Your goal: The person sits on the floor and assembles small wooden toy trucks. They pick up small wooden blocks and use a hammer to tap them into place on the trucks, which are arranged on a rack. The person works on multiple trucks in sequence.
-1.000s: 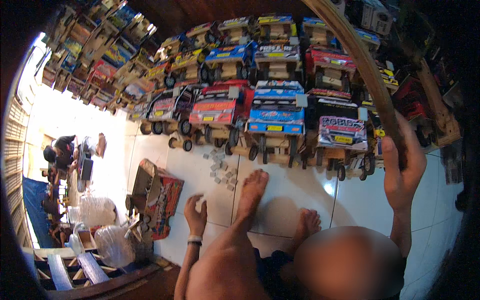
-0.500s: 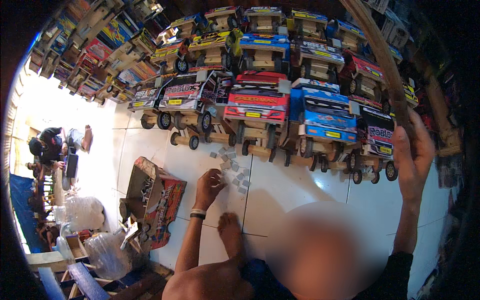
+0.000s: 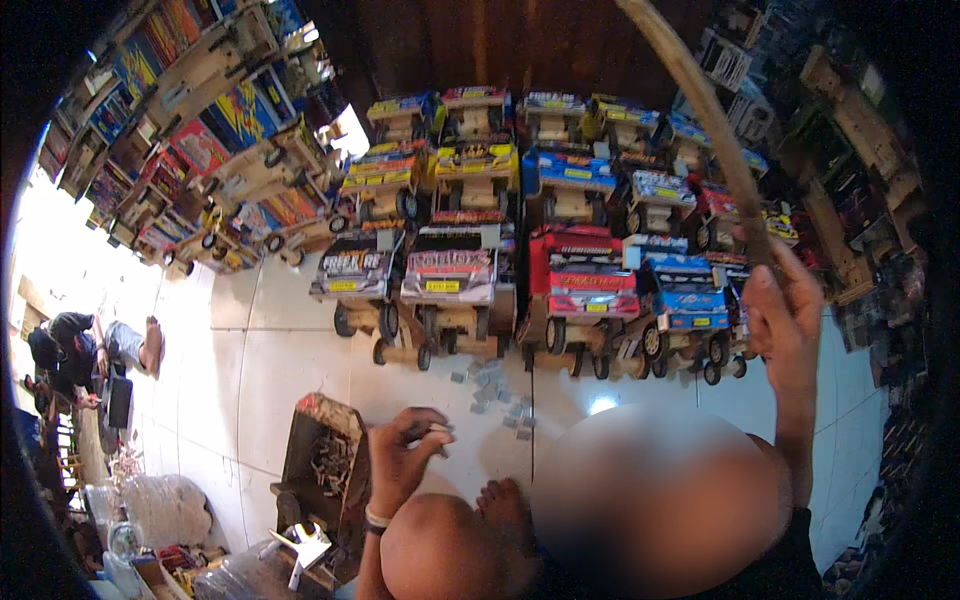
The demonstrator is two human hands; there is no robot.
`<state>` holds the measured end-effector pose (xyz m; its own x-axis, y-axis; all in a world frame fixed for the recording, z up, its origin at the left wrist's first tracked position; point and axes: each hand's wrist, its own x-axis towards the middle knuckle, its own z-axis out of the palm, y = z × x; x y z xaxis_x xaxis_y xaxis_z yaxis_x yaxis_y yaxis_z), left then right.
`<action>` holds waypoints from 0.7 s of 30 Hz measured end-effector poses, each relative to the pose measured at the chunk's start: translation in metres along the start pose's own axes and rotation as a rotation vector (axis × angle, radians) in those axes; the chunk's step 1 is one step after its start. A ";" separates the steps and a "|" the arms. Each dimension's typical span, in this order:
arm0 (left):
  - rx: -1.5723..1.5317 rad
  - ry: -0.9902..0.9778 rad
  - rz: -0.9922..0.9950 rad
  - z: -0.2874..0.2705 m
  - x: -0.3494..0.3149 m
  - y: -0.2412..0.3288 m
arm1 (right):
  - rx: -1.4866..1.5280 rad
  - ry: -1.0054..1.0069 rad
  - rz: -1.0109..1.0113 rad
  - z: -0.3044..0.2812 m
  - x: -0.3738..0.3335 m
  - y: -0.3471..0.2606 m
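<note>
My right hand [image 3: 787, 315] is wrapped round a long wooden stick [image 3: 700, 95], which slants up and leftward past the toy trucks. My left hand [image 3: 402, 455] is raised above the floor near my knee, with its thumb and fingers pinched. Something small and pale shows at those fingertips, too small to name. Several small grey square pieces [image 3: 490, 388] lie loose on the tiles just beyond it. Rows of wooden toy trucks stand behind these pieces, among them a grey and pink one [image 3: 450, 275], a red one [image 3: 590, 285] and a blue one [image 3: 688, 298].
Left of my left hand stands an open box [image 3: 350, 490] with small wooden bits inside. Large clear plastic bags [image 3: 165, 510] lie farther left. More toy trucks [image 3: 215, 140] are stacked at the upper left. Another person [image 3: 75, 350] sits on the far left.
My left hand has drawn back from the grey pieces toward my knee, fingers still pinched. The right hand keeps its hold on the stick. The whole view has shifted.
</note>
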<state>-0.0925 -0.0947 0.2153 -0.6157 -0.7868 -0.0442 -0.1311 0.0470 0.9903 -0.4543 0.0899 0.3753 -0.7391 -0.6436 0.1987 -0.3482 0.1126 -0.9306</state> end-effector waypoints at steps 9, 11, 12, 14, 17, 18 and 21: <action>0.348 0.019 0.210 -0.039 0.060 0.123 | 0.120 -0.186 0.097 -0.011 0.034 -0.005; 0.547 -0.031 0.371 -0.041 0.079 0.154 | 0.143 -0.222 0.108 -0.015 0.047 -0.003; 0.652 -0.045 0.446 -0.040 0.090 0.168 | 0.155 -0.235 0.097 -0.016 0.052 -0.001; 0.569 -0.047 0.352 -0.031 0.117 0.189 | 0.172 -0.246 0.126 -0.015 0.061 0.002; 0.538 -0.060 0.318 -0.017 0.159 0.205 | 0.198 -0.252 0.051 -0.018 0.069 0.003; 0.499 -0.091 0.270 -0.013 0.177 0.208 | 0.227 -0.252 0.073 -0.020 0.070 0.002; 0.503 -0.217 0.370 0.000 0.246 0.206 | 0.227 -0.210 0.084 -0.028 0.068 -0.001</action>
<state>-0.2710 -0.2788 0.4087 -0.8256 -0.5241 0.2089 -0.1959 0.6135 0.7650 -0.5206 0.0675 0.3986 -0.6169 -0.7838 0.0721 -0.1360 0.0160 -0.9906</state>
